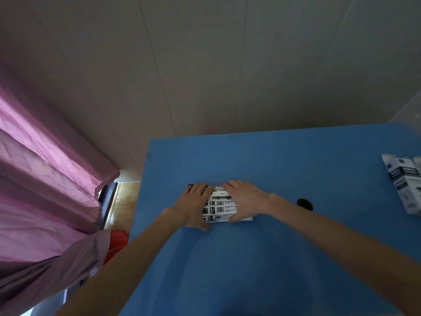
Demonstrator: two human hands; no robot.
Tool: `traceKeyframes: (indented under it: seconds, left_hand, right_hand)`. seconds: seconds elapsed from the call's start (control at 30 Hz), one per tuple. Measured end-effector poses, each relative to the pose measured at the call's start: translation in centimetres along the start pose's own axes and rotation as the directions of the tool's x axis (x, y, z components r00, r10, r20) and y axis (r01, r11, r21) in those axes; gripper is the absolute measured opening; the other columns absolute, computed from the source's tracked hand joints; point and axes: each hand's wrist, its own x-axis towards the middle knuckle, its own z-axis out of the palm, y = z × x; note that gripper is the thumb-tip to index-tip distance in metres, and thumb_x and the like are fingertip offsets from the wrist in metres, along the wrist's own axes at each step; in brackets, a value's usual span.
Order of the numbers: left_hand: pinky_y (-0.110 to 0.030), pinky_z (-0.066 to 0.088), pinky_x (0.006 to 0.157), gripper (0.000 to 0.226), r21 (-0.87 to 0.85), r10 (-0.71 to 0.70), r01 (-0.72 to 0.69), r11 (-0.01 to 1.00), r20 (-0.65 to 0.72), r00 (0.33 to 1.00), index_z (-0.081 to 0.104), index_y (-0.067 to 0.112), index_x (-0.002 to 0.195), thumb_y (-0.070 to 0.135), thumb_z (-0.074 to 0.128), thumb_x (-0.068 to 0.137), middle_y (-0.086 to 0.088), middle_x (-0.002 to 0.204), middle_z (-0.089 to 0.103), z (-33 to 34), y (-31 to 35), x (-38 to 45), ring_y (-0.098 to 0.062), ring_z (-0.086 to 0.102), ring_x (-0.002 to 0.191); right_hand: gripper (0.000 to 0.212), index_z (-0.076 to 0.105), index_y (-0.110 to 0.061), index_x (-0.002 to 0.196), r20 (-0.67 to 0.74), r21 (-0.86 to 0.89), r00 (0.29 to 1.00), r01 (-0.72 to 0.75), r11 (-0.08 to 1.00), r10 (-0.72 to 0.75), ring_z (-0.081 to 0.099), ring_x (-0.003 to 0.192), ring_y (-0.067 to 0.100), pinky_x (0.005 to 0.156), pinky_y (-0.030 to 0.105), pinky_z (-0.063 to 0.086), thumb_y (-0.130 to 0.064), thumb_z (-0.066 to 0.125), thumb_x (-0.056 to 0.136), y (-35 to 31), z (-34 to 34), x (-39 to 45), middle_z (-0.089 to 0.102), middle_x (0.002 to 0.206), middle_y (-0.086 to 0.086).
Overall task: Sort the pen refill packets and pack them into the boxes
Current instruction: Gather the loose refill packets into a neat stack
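Head view puts the packets (219,205), a white bundle printed with barcodes, at centre frame on the blue table (273,160), squeezed between both hands. The bundle's long axis seems to run from lower frame toward upper frame, away from the person, with the printed lines crossing it left to right; which end is the top I cannot tell. The left hand (193,205) lies flat against the bundle's left side, fingers straight and pointing up-frame, thumb on the table below. The right hand (245,198) presses the right side, fingers extended over the top edge, thumb hooked at the near corner. Both hands touch it equally, so either could lift. The box (404,181) stands well apart at the right edge, nearer the right arm. A dark hole (304,204) lies between. Pink curtain (45,167) hangs at left.
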Motion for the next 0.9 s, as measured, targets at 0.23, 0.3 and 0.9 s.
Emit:
traceKeyframes:
  seconds: [0.23,0.3,0.9]
  left_hand:
    - [-0.032,0.043,0.081,0.072,0.01,-0.066,0.067,0.998,-0.002,0.998,0.051,0.017,0.122,0.051,0.082,0.067,0.0,0.118,0.058,-1.4,-1.0,2.0,-0.023,0.057,0.11]
    - [-0.032,0.042,0.077,0.068,0.017,-0.091,0.091,0.996,0.001,0.996,0.051,0.018,0.12,0.05,0.081,0.068,0.0,0.116,0.058,-1.6,-1.6,2.0,-0.023,0.058,0.107]
    - [-0.04,0.008,0.128,0.133,-0.052,-0.033,0.03,0.998,-0.066,0.997,0.011,0.018,0.163,0.077,0.077,0.063,-0.005,0.169,0.015,0.2,-5.1,-0.7,-0.024,0.014,0.156]
  right_hand:
    - [0.078,0.049,-0.019,0.134,-0.017,0.034,0.999,-0.027,0.999,0.028,0.057,0.11,0.022,0.09,0.036,0.049,-0.055,0.077,0.072,-0.4,-0.8,1.8,0.056,0.119,0.0]
    - [0.087,0.045,-0.019,0.139,-0.023,0.036,0.999,-0.034,0.999,0.035,0.055,0.113,0.022,0.094,0.037,0.047,-0.062,0.077,0.071,-0.6,-1.0,2.1,0.056,0.123,0.0]
    - [0.13,0.017,-0.014,0.159,-0.007,-0.028,0.999,-0.05,0.998,0.05,0.04,0.14,0.027,0.116,0.045,0.034,-0.084,0.07,0.064,-1.4,-1.1,2.1,0.036,0.157,0.005]
